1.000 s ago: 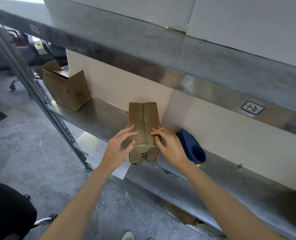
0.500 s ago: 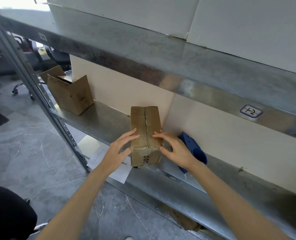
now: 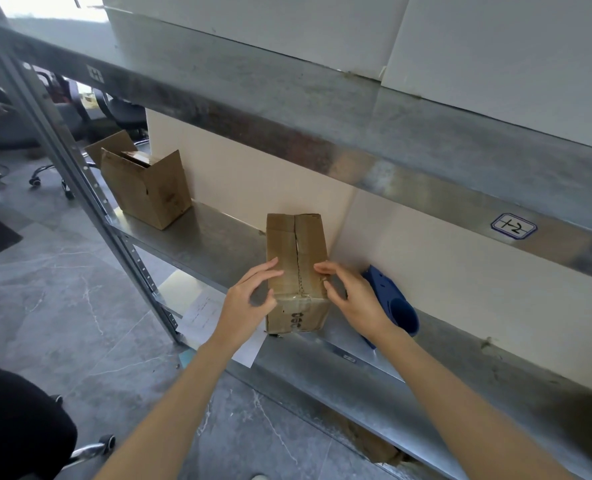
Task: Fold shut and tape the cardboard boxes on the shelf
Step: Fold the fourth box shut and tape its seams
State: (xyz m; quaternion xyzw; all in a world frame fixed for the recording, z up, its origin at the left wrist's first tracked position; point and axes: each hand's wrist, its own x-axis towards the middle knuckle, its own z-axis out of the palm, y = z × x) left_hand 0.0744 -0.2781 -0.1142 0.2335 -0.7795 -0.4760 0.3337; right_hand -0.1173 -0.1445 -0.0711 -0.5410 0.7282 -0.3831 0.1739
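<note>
A small cardboard box stands on the middle metal shelf, its top flaps folded shut with a seam down the middle and clear tape at the near end. My left hand touches the box's left top edge with loosely bent fingers. On the right top edge rest the fingertips of my right hand. Neither hand grips anything. A blue tape dispenser lies on the shelf just right of the box, partly behind my right hand. A second cardboard box stands at the shelf's left end with its flaps open.
An upper shelf overhangs the work area, with a labelled sticker on its front edge. A steel upright slants at the left. A sheet of paper lies below the shelf's front edge. Office chairs stand on the grey floor at left.
Both hands have slid apart from the middle of the box top to its left and right edges. The camera has shifted a little.
</note>
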